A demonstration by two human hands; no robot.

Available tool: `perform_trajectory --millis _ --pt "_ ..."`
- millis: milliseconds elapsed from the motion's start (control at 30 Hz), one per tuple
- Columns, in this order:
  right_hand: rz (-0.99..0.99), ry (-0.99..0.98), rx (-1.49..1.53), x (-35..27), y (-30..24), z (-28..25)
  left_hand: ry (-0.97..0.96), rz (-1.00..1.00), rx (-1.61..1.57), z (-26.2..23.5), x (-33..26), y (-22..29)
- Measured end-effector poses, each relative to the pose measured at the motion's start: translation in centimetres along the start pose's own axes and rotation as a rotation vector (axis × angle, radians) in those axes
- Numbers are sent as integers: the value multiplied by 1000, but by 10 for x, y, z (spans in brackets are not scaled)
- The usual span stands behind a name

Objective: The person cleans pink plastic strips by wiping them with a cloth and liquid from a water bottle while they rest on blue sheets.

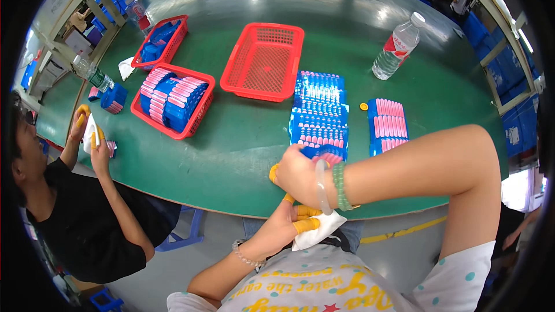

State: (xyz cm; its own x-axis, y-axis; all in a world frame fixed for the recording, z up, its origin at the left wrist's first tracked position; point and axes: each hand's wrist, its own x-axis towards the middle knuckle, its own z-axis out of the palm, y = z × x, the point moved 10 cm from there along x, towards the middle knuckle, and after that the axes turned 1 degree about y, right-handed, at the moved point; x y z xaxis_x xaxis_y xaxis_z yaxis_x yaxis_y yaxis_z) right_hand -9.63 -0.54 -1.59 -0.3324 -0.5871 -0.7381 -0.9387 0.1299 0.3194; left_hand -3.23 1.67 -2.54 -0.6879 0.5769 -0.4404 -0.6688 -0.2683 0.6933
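Observation:
My left hand (283,224), with yellow finger covers, is closed on a white cloth (321,231) at the table's near edge. Just above it, my right hand (300,176) is curled inward, a yellow cover showing on one finger. Whatever its fingers hold is hidden behind the hand. A smeared blue sheet with pink pieces (326,155) shows right beside this hand; whether it is gripped I cannot tell. Beyond lie overlapping blue sheets (319,110) with rows of pink, shiny-tipped strips. To their right is another stack of blue sheets with pink strips (387,121).
An empty red basket (263,89) stands ahead. Left of it are a red basket (185,133) packed with pink-and-blue sheets and another (170,52) holding blue pieces. A water bottle (398,46) stands right, near a small yellow round item (363,106). A co-worker (87,214) sits left, holding white cloth.

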Motion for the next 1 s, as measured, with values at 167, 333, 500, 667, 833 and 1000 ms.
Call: perform_trajectory --millis 167,333,500,667,833,1000 --pt "-5 0 -195 -3 -4 0 -119 19 -54 7 19 -9" --pt "87 335 -221 -31 12 1 -133 46 -160 7 33 -4" --pt "128 717 -104 -64 37 -10 -139 -30 -171 11 36 -5" --pt "298 761 424 -97 72 15 -55 -92 -203 5 18 -18" --pt "371 977 688 -124 51 39 -100 -70 -246 5 13 -17" --pt "394 857 660 -108 18 55 6 -85 -121 -31 -14 -18"
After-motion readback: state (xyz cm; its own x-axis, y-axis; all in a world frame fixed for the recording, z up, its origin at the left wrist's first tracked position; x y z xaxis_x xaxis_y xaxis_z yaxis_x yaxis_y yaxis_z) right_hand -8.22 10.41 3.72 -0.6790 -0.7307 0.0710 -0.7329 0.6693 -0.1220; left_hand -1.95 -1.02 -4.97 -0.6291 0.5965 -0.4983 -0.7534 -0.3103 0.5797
